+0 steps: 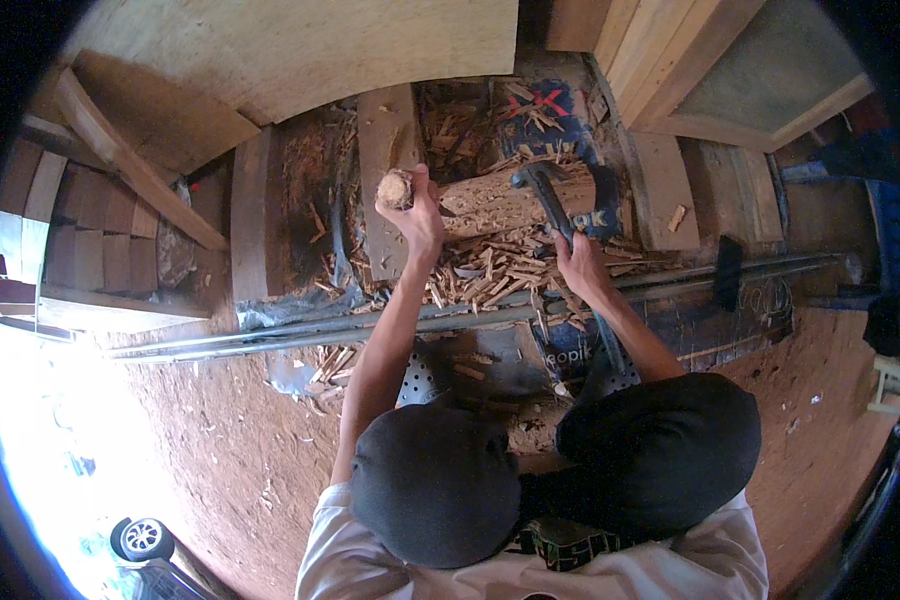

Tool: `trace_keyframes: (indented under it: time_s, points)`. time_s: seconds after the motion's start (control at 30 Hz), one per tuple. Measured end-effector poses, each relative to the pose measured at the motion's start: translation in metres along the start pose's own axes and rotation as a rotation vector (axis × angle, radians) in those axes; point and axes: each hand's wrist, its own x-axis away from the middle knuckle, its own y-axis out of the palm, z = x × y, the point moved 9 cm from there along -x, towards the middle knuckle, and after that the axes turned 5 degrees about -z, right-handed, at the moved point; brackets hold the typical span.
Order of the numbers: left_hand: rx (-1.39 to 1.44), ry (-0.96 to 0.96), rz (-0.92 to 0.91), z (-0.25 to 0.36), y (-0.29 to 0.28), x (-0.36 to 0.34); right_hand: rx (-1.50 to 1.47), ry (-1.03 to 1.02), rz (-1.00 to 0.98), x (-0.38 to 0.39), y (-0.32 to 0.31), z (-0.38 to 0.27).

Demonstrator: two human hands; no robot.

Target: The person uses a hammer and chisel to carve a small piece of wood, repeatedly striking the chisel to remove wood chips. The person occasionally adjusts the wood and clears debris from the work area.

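My left hand (pixel 420 222) is wrapped round a chisel (pixel 395 189), whose round, battered wooden handle end faces up. A short dark piece of it shows beside my fingers; the rest is hidden by the hand. In my right hand (pixel 582 264) is a claw hammer (pixel 548 196), gripped by its dark handle, the metal head tilted up and to the left. Hammer and chisel are apart. Between and beyond my hands lies a thick, rough-hewn piece of wood (pixel 515 205) with a gouged surface. Wood chips (pixel 500 275) are heaped along its near side.
Long metal pipes (pixel 450 318) cross in front of my feet. Planks (pixel 379 120) lie under and beside the work. A plywood sheet (pixel 370 45) and framed wooden panels (pixel 670 75) stand beyond. Stacked wood blocks (pixel 95 215) are at left; a wheel (pixel 142 539) shows lower left.
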Motion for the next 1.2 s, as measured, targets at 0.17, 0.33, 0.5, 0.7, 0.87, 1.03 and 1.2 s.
trace_keyframes:
  time_s: [0.17, 0.33, 0.5, 0.7, 0.87, 1.03, 1.2]
  points:
    - [-0.034, 0.003, -0.035, -0.003, -0.001, 0.0, 0.034, -0.054, 0.019, 0.003, -0.002, -0.002]
    - [-0.03, 0.023, -0.091, -0.005, -0.002, -0.002, 0.039, -0.034, 0.018, 0.003, 0.001, 0.003]
    - [-0.023, 0.032, -0.097, -0.005, -0.002, 0.0, 0.006, 0.001, 0.01, 0.0, 0.001, 0.004]
    - [-0.015, 0.067, -0.112, -0.001, 0.001, 0.003, -0.025, 0.023, -0.012, 0.002, -0.002, 0.0]
    - [-0.042, 0.053, -0.066, -0.003, 0.0, 0.004, -0.008, 0.049, -0.013, 0.002, -0.002, 0.002]
    - [-0.082, 0.012, -0.12, -0.005, -0.001, 0.003, 0.022, 0.076, -0.026, 0.001, 0.001, 0.005]
    - [-0.016, 0.06, -0.109, -0.013, -0.004, 0.0, -0.021, 0.032, -0.01, 0.002, -0.002, 0.0]
